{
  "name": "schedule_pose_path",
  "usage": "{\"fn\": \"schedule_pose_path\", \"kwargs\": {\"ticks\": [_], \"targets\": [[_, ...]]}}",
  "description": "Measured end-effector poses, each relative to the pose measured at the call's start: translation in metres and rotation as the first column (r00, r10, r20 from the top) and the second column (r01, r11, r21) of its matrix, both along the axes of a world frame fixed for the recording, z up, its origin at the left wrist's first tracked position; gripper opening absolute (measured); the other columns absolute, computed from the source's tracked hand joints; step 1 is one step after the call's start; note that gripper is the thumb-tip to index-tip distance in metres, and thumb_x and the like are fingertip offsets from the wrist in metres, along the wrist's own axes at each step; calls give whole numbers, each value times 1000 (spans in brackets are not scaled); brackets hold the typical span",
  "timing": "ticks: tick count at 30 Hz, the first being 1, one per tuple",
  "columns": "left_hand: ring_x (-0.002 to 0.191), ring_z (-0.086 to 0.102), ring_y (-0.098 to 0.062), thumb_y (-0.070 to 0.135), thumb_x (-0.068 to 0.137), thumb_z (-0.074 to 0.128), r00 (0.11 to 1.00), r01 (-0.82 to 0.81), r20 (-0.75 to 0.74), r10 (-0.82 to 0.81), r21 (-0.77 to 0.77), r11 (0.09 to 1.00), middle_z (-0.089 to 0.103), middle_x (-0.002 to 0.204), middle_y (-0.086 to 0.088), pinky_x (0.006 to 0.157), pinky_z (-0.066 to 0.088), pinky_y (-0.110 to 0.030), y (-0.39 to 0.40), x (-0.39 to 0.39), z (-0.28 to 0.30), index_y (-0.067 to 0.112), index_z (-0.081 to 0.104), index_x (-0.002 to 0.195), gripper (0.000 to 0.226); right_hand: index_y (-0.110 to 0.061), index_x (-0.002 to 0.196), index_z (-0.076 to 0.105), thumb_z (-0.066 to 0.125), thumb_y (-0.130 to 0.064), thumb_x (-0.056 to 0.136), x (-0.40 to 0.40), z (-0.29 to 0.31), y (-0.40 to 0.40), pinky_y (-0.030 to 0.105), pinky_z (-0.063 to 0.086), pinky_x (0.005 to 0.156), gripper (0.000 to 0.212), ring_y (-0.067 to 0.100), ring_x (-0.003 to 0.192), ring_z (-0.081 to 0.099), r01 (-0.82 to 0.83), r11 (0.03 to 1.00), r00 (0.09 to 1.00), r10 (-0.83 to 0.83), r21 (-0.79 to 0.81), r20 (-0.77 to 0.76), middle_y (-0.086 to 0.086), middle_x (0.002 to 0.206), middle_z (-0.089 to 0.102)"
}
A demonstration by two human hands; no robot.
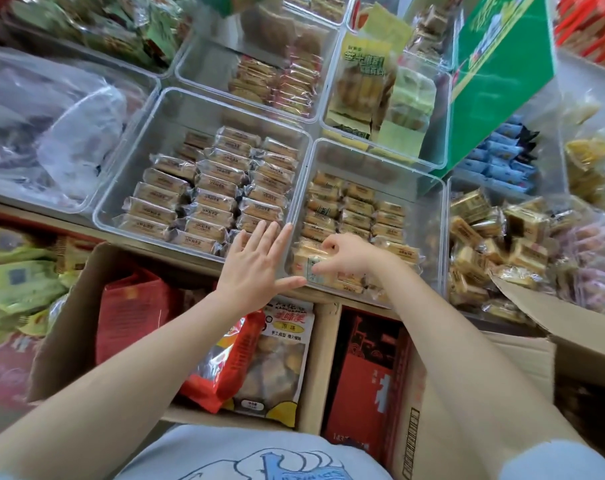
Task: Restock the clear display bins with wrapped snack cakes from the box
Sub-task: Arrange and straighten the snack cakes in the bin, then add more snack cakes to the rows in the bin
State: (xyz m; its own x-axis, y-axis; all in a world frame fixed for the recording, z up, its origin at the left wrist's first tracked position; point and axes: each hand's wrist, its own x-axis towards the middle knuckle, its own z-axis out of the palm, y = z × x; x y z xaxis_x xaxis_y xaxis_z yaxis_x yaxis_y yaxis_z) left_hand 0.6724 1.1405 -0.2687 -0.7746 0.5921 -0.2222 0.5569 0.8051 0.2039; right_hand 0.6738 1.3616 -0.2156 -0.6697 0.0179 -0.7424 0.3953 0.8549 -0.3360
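A clear-wrapped tan snack cake point(311, 266), long axis crosswise, is pinched by the right hand point(346, 254) at the clear plastic bin's point(441, 237) near-left corner, while the left hand point(256, 261) is laid flat, fingers straight, just beside.

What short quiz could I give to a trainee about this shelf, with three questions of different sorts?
1. True or false: the left hand grips a cake.
2. Which bin does the right hand reach into? A) left bin B) right bin C) green box
3. Fill in: the right hand pinches a wrapped ____ at the bin's near edge.

Key
1. False: its fingers are straight, lying over the edges of both bins.
2. B
3. cake
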Motion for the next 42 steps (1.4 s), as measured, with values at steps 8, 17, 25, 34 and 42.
{"fn": "schedule_pose_path", "kwargs": {"ticks": [8,17,25,34,42], "targets": [[156,-2,-22,90,77,-3,1000,-4,-8,4,-7,1000,4,169,-5,125,6,-47,1,1,1,25,-22,155,103,-41,138,49,69,-48,89,30,-7,1,34,54,87,53,15,98,64,110,980,988,-125,-167,-87,-2,124,50],[156,2,-24,89,77,-4,1000,-1,-4,1,-11,1000,7,169,-7,123,9,-48,0,1,3,23,-17,158,105,-36,130,55,67,-36,94,33,-29,-19,22,48,61,38,14,77,65,321,935,922,-346,-153,-176,7,119,54],[156,2,-25,88,74,-7,1000,11,20,-9,-56,998,5,169,-8,124,9,-50,2,0,10,22,-18,158,108,-41,155,25,39,-47,104,33,-24,-36,47,33,112,53,33,145,31,93,995,990,-88,41,-110,9,161,21],[156,-7,-30,56,103,32,987,-151,80,141,147,978,-1,169,-15,126,2,-47,23,53,32,11,3,161,79,-25,134,60,46,-35,104,103,66,-10,37,43,100,35,20,122,54,121,991,931,-135,-64,-338,0,131,57],[152,12,-8,44,98,58,834,-268,527,-166,648,713,17,166,5,125,17,-39,134,222,109,25,18,160,76,-14,88,71,55,-19,100,287,162,82,30,51,59,21,10,54,55,415,860,648,-508,-297,-568,3,72,66]]}}
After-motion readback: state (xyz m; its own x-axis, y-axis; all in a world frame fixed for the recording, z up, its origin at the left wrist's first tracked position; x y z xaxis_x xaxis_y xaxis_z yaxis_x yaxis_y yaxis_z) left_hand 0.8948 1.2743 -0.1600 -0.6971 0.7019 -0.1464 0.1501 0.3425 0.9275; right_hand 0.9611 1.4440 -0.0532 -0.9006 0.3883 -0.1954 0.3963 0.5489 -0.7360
